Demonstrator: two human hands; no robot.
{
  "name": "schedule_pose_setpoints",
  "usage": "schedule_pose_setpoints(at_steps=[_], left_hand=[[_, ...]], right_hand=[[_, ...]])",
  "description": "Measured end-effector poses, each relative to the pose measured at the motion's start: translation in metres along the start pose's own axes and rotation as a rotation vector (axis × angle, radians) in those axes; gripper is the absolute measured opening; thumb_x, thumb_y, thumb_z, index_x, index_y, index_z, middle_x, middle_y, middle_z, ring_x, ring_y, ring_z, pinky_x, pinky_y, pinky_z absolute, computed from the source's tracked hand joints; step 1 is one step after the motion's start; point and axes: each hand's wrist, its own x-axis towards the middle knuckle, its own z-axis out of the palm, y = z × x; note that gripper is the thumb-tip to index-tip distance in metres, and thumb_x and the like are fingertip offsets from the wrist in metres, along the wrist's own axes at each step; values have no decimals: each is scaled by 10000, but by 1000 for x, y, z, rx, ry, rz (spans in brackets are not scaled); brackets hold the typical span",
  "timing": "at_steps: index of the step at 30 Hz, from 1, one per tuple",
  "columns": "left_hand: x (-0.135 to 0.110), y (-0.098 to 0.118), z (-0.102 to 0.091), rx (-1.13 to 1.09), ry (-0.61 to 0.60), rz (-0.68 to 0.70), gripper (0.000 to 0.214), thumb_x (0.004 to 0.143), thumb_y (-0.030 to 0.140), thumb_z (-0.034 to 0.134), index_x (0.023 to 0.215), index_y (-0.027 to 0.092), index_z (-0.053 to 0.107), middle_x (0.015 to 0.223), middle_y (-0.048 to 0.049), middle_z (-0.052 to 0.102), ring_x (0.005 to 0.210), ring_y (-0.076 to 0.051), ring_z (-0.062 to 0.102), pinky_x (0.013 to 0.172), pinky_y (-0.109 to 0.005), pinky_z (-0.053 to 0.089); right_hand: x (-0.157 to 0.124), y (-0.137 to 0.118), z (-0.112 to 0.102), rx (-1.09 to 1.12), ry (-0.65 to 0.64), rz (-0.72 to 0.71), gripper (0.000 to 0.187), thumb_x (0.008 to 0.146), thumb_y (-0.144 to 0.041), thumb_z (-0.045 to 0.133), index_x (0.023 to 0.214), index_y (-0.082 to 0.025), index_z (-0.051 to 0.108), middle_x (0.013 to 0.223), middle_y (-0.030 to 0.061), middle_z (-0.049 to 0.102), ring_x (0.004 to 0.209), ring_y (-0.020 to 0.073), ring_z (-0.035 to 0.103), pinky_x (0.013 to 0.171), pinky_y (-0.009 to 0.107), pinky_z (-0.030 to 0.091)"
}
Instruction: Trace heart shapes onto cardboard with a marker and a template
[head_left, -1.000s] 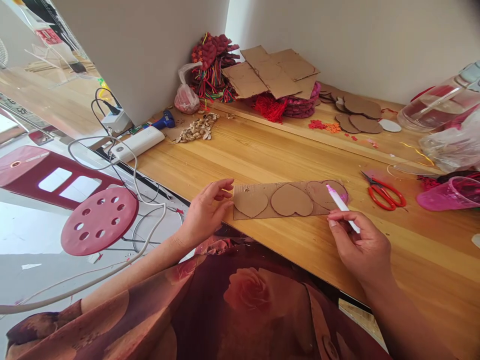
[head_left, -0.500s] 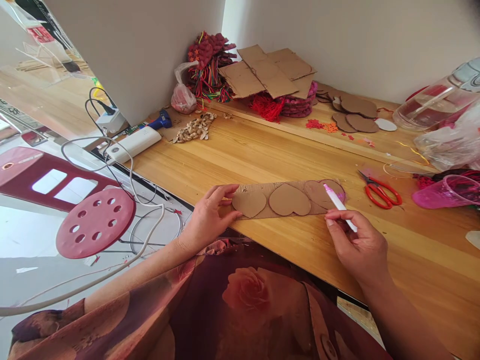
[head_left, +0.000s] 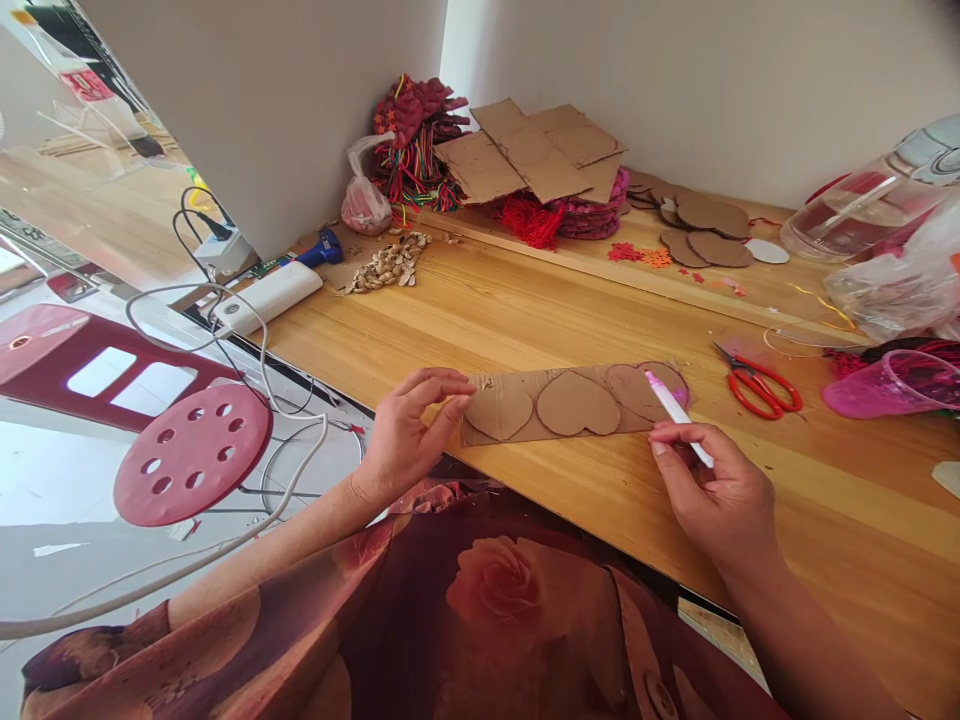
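A long cardboard strip lies near the front edge of the wooden table. Three cardboard hearts rest on it: a left heart, a middle heart and a right heart over a pink piece. My left hand pinches the strip's left end beside the left heart. My right hand grips a white pen with a pink tip, its tip over the right heart.
Red scissors lie right of the strip, a pink cup beyond them. Cardboard sheets, red tassels, cut cardboard shapes, seed shells and a power bank sit at the back. A red stool stands left.
My left hand has closed its fingers on the strip's left end, lifting it slightly. The pen and my right hand have hardly moved.
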Motion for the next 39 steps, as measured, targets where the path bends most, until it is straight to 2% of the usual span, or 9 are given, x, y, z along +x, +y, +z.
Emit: schedule_pose_setpoints(at_steps=[3,6,11,14,18,22,28,33,39], left_hand=[[5,0,-3,-13,-3,18,242,1057,300,535,965,223,745,1059,-45,766,1023,-174,715,936,-330,583],[8,2,2,9,-88,58,224,1023,334,599,1199,230,690,1185,-75,738,1132,-219,685,981,-378,572],[21,10,25,158,-379,158,836,839,484,827,1529,226,431,1503,-160,555,1398,-337,523,1163,-523,451],[32,10,39,270,-448,148,1000,783,440,874,1592,237,322,1547,-177,512,1408,-379,510,1151,-570,434],[40,0,48,336,-468,142,1038,769,433,872,1607,252,286,1451,-169,596,1332,-384,565,1095,-556,465],[44,-17,46,303,-491,170,1019,793,442,839,1618,261,268,1415,-152,632,1305,-369,582,1077,-545,476],[53,-32,36,257,-605,193,963,815,445,828,1607,258,313,1497,-148,589,1381,-363,535,1141,-568,432],[64,-29,26,224,-688,265,966,813,473,843,1608,286,326,1528,-146,558,1420,-352,509,1209,-592,355],[60,-7,42,166,-624,320,1088,773,586,856,1632,280,262,1513,-154,555,1370,-365,528,1138,-555,430]], right_hand=[[-1,-1,1,24,5,13,119,933,-394,694,977,-285,711,1038,56,750,847,219,691,788,377,573],[-1,-5,1,81,31,25,103,936,-372,693,972,-277,702,1043,58,745,868,215,698,779,360,571],[3,-10,3,167,158,48,108,926,-354,702,957,-251,688,1042,70,737,955,229,707,831,374,575],[6,-11,2,248,202,103,142,915,-382,703,948,-246,681,1008,66,727,943,228,705,858,393,585],[4,-13,-3,301,193,157,193,897,-434,707,930,-247,672,954,53,726,874,210,714,818,373,602],[-9,-18,-9,318,150,181,219,884,-460,731,920,-249,683,957,51,737,828,195,712,764,342,603],[-32,-26,-16,400,119,196,149,920,-405,720,963,-265,697,1041,53,713,998,204,704,916,363,576],[-43,-28,-17,337,101,198,118,956,-319,687,1069,-285,677,1149,62,701,1249,235,645,982,377,527],[-31,-19,-24,88,209,232,147,947,-310,682,1087,-270,663,1196,72,701,1142,238,657,891,378,501]])
